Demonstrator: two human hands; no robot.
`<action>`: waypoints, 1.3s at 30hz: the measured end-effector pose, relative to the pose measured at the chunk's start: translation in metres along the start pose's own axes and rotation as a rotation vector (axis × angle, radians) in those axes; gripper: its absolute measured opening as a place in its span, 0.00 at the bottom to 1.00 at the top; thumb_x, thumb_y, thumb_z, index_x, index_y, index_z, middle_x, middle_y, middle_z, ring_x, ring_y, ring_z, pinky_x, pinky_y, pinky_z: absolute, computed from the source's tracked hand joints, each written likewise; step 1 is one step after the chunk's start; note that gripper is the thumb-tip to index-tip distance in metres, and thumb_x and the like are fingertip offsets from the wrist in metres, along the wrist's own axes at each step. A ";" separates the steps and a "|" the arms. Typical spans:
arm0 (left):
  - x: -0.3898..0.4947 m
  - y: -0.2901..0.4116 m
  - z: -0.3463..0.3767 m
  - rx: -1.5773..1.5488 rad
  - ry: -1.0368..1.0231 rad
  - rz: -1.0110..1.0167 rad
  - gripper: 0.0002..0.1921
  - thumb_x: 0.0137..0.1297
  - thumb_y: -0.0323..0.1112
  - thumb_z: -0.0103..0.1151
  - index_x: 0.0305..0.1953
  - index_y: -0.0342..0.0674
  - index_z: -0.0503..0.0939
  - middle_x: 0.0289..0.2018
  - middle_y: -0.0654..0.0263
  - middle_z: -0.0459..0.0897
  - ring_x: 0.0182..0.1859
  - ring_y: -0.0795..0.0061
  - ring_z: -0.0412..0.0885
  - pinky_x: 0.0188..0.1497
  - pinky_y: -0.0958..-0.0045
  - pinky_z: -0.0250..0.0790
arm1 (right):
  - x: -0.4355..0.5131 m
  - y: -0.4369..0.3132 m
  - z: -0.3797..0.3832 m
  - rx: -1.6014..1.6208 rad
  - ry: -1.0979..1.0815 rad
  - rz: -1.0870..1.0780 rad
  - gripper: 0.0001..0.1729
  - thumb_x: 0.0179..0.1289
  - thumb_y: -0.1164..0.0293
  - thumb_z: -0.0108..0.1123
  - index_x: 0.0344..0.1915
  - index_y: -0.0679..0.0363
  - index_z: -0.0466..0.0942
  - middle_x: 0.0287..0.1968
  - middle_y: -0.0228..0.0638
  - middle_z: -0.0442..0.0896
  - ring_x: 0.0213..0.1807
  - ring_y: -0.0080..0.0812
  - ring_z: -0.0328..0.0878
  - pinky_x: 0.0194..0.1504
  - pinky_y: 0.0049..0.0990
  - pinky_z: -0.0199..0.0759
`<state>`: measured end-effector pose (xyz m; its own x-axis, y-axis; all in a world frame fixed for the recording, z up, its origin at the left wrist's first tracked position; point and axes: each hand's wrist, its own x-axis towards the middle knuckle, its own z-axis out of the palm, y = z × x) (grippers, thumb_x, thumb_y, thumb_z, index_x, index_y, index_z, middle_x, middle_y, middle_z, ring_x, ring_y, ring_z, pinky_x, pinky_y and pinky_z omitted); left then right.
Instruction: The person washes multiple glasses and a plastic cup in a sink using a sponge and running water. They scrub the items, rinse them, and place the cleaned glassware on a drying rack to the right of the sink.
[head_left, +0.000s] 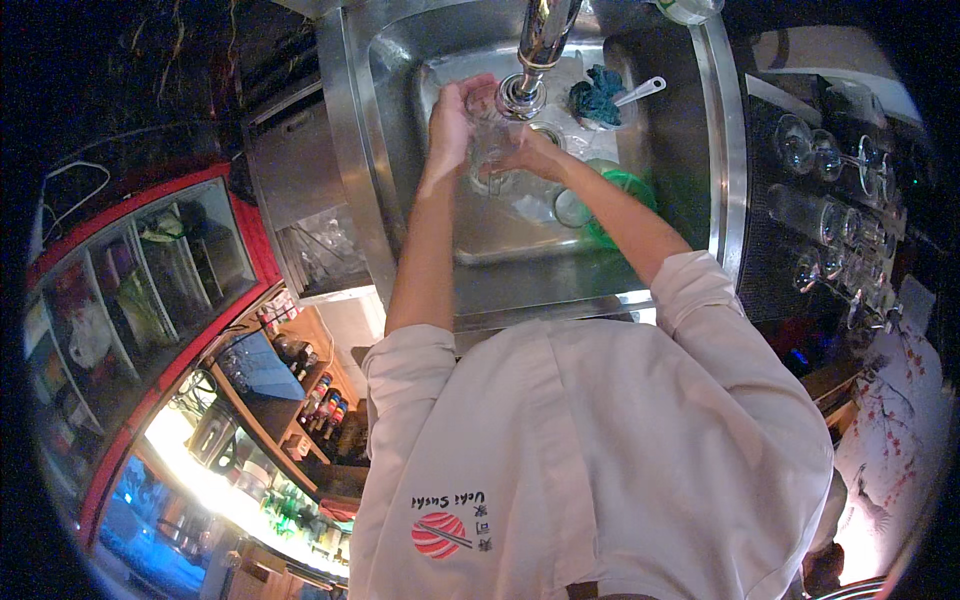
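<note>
Over a stainless steel sink (480, 277), both hands are at a clear glass vessel (491, 146) just below and beside the faucet head (522, 96). My left hand (448, 127) grips its left side, with something pink (481, 81), perhaps a sponge or cloth, by the fingertips. From the right, my right hand (541, 156) curls around the lower part of the glass. Motion blur and transparency hide the exact finger contact. Below my right forearm, a green round container (628, 196) and another clear glass (573, 207) lie in the basin.
A dark green cloth or scrubber (598, 96) and a white-handled utensil (643, 91) sit at the basin's back right. Several stemmed and straight glasses (832, 221) stand on a dark mat at right. A red-framed display case (247, 225) is at left.
</note>
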<state>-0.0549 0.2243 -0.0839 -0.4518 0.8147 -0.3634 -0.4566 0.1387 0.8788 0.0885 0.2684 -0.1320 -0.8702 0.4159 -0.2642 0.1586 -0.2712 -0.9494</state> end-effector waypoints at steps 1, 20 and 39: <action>0.004 -0.004 -0.003 0.051 0.000 0.005 0.23 0.70 0.44 0.36 0.50 0.32 0.76 0.44 0.57 0.82 0.52 0.65 0.77 0.57 0.69 0.64 | -0.003 0.003 0.005 0.161 -0.031 0.082 0.36 0.47 0.69 0.74 0.57 0.60 0.69 0.51 0.35 0.78 0.53 0.32 0.73 0.58 0.32 0.65; 0.013 -0.097 -0.004 -0.458 -0.274 -0.461 0.29 0.68 0.57 0.45 0.51 0.34 0.73 0.34 0.63 0.77 0.30 0.73 0.75 0.28 0.75 0.71 | -0.056 -0.070 -0.020 -0.825 0.074 0.273 0.42 0.63 0.37 0.39 0.59 0.63 0.68 0.57 0.55 0.72 0.54 0.55 0.74 0.55 0.46 0.68; -0.028 -0.045 -0.029 -0.634 0.069 -0.163 0.23 0.60 0.53 0.58 0.46 0.40 0.72 0.37 0.65 0.79 0.35 0.71 0.79 0.32 0.70 0.74 | -0.014 -0.051 -0.017 -0.284 -0.182 0.247 0.55 0.45 0.54 0.76 0.67 0.62 0.54 0.54 0.42 0.77 0.55 0.34 0.72 0.59 0.30 0.64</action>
<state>-0.0444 0.1790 -0.1225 -0.3769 0.7707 -0.5137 -0.8769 -0.1183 0.4659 0.1007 0.2909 -0.0822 -0.8542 0.2010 -0.4795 0.4729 -0.0829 -0.8772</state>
